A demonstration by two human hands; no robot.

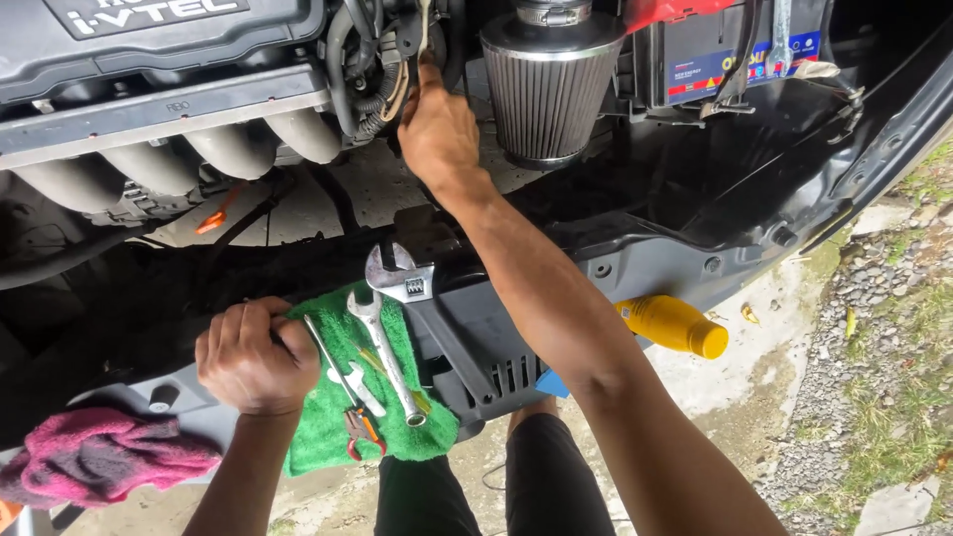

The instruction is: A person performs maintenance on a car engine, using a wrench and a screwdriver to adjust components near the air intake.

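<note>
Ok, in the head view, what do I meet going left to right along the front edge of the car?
Pink rag → left hand, resting closed on the green cloth → combination wrench on that cloth → adjustable wrench → yellow bottle.

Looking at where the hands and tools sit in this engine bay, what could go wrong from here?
The wrenches lie loose on the green cloth at the front panel's edge; the left hand pressing that cloth could shift it and tip them off. The right hand reaches among hoses and wiring beside the cone air filter, so it might snag a wire.
</note>
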